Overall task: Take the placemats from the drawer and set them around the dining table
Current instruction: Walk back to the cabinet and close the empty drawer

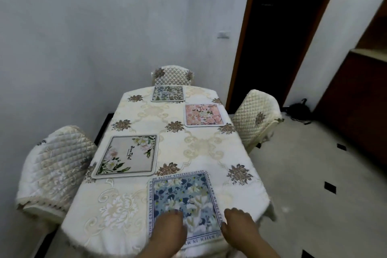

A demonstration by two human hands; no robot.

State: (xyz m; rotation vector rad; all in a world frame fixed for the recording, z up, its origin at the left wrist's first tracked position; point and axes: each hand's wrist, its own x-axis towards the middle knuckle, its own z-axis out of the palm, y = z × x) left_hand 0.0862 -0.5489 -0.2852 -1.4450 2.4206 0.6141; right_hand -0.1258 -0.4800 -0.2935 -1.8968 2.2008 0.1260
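Several placemats lie on the dining table (146, 222) with its cream floral cloth. A blue floral placemat (188, 192) lies at the near end. My left hand (169, 228) rests flat on its lower left part. My right hand (238, 224) touches its right edge with fingers spread. A cream placemat with white flowers (125, 156) lies on the left side. A pink floral placemat (204, 115) lies on the right side. A pale green-blue placemat (167, 93) lies at the far end.
Quilted chairs stand at the left (54, 165), the far end (172, 75) and the right (256, 117). A dark doorway (278, 27) opens behind the table. A wooden cabinet (360, 94) lines the right wall. A dark bag (297, 109) lies on the tiled floor.
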